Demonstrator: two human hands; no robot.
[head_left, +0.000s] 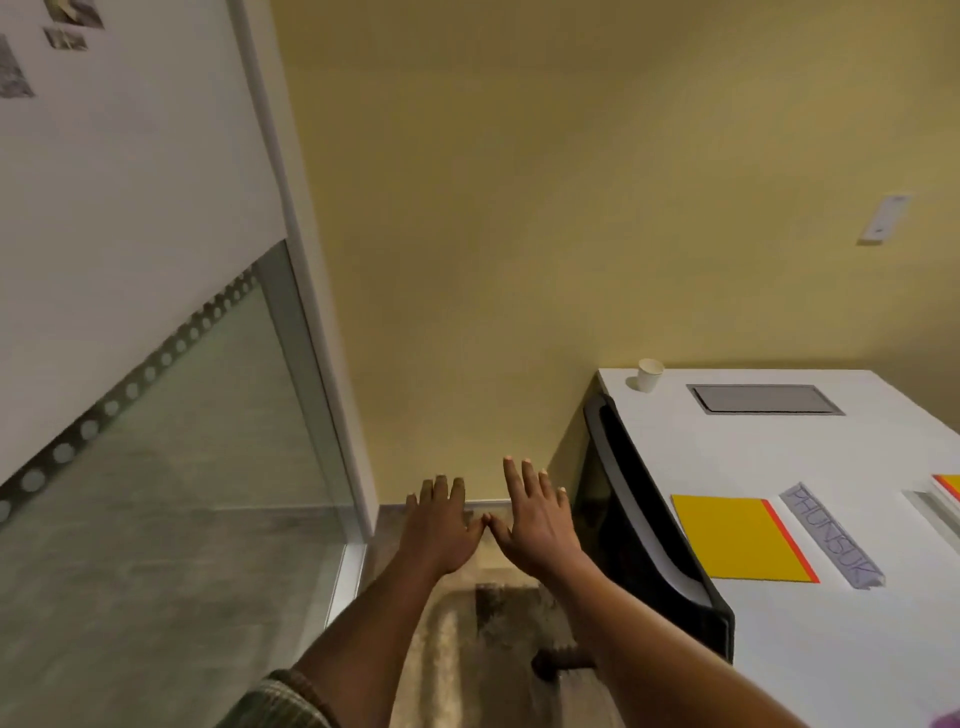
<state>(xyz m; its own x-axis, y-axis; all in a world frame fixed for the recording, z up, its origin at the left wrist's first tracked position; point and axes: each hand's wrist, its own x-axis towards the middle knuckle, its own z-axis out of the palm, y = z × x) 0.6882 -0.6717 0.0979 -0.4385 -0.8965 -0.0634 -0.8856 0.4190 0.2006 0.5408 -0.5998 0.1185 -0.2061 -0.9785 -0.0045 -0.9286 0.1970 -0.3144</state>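
Both my arms stretch forward in the air in front of a yellow wall. My left hand (442, 525) is flat with the palm down and fingers straight. Beside it, my right hand (537, 514) is also flat with its fingers spread. The two thumbs touch at their tips. Neither hand holds anything, and both hover over the floor between a glass partition and a white table.
A white table (810, 613) stands at the right with a paper cup (649, 375), a yellow sheet (740, 538), a grey name label (831, 535) and a grey inset panel (763, 399). A black chair (644, 530) is pushed against its left edge. A glass partition (171, 467) fills the left.
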